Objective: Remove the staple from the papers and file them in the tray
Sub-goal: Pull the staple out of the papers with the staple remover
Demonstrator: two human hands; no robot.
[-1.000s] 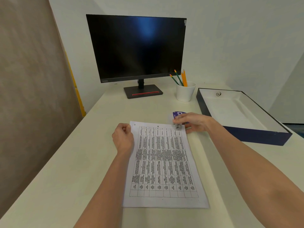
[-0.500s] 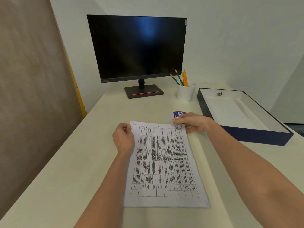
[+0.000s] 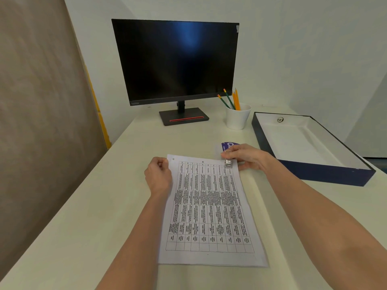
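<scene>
Atop papers [image 3: 209, 206], far-right corner, right hand [image 3: 247, 156] pinching staple remover [image 3: 228, 163]

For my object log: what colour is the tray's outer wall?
The tray is navy blue outside, white inside; head view shows it best.

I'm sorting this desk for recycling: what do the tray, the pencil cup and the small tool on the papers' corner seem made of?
Tray: likely cardboard, matte navy outside, white inside; thin straight walls, sharp corners.
Pencil cup: smooth white, faint sheen; ceramic or plastic, cannot tell.
Small tool: seemingly clear plastic with shiny metal, though small and blurred.
</scene>
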